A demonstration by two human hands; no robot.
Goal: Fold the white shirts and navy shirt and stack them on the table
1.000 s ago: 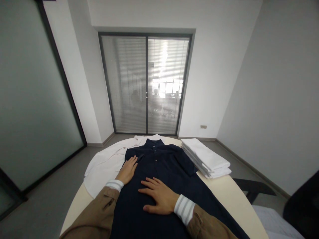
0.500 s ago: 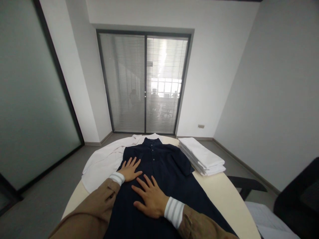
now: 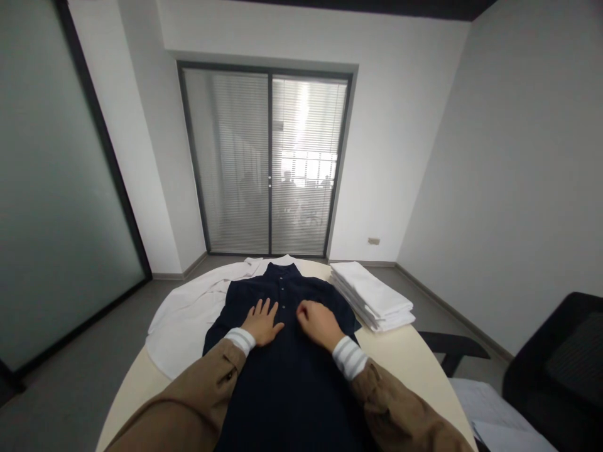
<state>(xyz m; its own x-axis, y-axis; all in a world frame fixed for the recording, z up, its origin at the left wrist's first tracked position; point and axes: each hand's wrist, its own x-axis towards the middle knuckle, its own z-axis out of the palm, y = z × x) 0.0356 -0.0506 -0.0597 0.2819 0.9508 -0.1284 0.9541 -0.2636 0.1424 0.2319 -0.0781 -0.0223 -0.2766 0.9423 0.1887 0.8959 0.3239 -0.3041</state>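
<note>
Farther up the navy shirt [image 3: 292,389] than half a second ago, the right hand [image 3: 321,321] is now seen with its spread fingers drawn in, while the left hand [image 3: 261,321] is shifted inward, nearer the buttoned front.

Beneath the shirt, a pale round table [image 3: 409,364] is left bare to the right of the right fingers. Well apart from those fingers, farther right, a black chair [image 3: 560,364] is partly seen.

The navy shirt is spread directly under the fingers of both hands, its collar pointed away beyond the fingertips and its body run back beneath the forearms. To the left of the left fingers, apart from them, a white garment [image 3: 181,323] is laid beside the shirt. Beyond and to the right of the right fingers, a folded white stack [image 3: 372,295] is placed near the shirt's sleeve.

The left fingers are held flat and fanned on the chest cloth. The right ones are curled into a loose fist; whether cloth is pinched cannot be told. Between the two sets of fingers and beyond them, small buttons [image 3: 282,289] are lined up.
</note>
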